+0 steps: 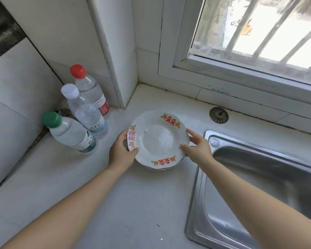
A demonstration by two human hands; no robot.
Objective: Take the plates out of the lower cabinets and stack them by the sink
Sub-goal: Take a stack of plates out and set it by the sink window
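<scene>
A white plate (157, 139) with red characters and orange flowers on its rim sits on the pale counter, just left of the steel sink (258, 186). The edge of another plate (160, 168) shows underneath it at the front. My left hand (121, 151) grips the plate's left rim, thumb on top. My right hand (198, 145) holds the right rim, thumb on the rim and fingers spread along the edge.
Three clear water bottles stand at the left against the tiled wall: green cap (70, 133), white cap (86, 112), red cap (91, 90). A round metal drain cover (218, 115) lies behind the sink. A window (258, 33) is above.
</scene>
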